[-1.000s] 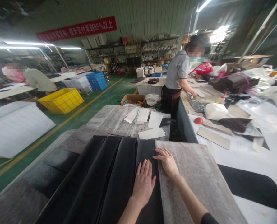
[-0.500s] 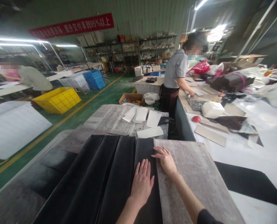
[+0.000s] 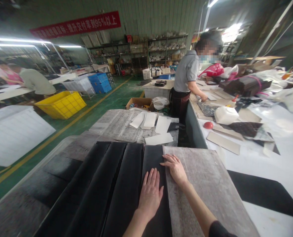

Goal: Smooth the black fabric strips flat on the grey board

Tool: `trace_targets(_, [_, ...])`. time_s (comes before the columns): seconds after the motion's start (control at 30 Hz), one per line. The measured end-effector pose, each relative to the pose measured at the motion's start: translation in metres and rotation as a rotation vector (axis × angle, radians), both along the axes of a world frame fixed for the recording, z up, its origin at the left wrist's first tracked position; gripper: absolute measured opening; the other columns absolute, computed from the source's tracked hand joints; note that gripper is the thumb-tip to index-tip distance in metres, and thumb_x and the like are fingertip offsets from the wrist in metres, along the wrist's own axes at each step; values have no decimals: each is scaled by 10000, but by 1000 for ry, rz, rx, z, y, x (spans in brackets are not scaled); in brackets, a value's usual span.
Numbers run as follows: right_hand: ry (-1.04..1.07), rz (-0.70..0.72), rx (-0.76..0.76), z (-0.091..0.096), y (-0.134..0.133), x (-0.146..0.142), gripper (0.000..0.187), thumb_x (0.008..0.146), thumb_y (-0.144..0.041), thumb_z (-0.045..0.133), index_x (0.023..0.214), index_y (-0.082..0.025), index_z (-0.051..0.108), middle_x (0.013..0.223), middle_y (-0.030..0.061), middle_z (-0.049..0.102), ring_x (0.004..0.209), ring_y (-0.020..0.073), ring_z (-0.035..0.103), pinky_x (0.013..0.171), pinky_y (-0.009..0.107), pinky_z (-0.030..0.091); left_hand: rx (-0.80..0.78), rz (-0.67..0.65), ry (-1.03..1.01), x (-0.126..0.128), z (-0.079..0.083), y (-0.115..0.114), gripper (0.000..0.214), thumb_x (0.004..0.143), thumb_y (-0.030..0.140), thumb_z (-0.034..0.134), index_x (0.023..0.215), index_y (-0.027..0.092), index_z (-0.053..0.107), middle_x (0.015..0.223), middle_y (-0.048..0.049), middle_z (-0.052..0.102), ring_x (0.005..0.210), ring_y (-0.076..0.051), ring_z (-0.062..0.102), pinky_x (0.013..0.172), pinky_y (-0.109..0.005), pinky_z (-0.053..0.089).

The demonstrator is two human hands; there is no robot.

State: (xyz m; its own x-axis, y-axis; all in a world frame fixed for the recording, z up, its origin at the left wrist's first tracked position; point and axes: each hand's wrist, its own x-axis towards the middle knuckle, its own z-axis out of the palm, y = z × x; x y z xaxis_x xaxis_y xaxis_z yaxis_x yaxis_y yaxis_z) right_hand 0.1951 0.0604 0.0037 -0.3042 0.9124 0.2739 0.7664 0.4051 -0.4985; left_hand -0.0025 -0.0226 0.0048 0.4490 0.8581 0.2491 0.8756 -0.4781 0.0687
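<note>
Several long black strips of sheet material lie side by side on a stained grey board. My left hand rests flat on the rightmost black strip, fingers stretched toward its far end. Near that strip's far right edge is my right hand, its fingers spread and its fingertips touching the edge. Neither hand grips anything. Left of my hands, another black strip lies close beside the first, with a narrow dark gap between them.
White cards lie on a board beyond the strips. On the white table at right are a black sheet, a grey card and a white container. A co-worker stands there. A yellow crate stands at left.
My hands stay in nearly the same place on the black strip. The view has shifted very slightly.
</note>
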Motion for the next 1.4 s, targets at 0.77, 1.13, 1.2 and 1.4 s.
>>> trace_targets(0.77, [1, -61, -46, 2, -36, -9, 548, 919, -52, 397, 1231, -399, 684, 1419, -1, 598, 1396, 205, 461, 1202, 514, 281, -34, 9, -27, 0, -1, -4, 580, 974, 250, 474, 1506, 71, 326, 1595, -170, 333, 1492, -287, 278, 1216, -524, 335])
trace_targets(1.13, [-22, -65, -41, 8, -37, -10, 512, 919, -49, 403, 1175, -359, 720, 1414, 15, 599, 1395, 215, 457, 1204, 512, 277, -90, -8, 7, -3, 12, -10, 766, 932, 401, 626, 1511, 27, 292, 1596, -240, 264, 1487, -329, 263, 1201, -519, 356])
trace_targets(1.2, [-20, -64, -40, 8, -37, -10, 502, 917, -51, 412, 1158, -358, 727, 1413, 12, 600, 1394, 217, 458, 1203, 511, 280, -99, -17, 35, -3, 12, -11, 820, 909, 431, 659, 1511, 16, 289, 1594, -251, 250, 1484, -348, 261, 1200, -534, 349])
trace_targets(1.4, [-12, -66, -32, 9, -38, -11, 482, 925, -62, 418, 1157, -351, 727, 1409, 14, 604, 1391, 221, 461, 1197, 518, 288, -110, -37, 54, -4, 15, -10, 824, 922, 461, 641, 1519, 23, 279, 1599, -238, 247, 1485, -331, 267, 1202, -519, 345])
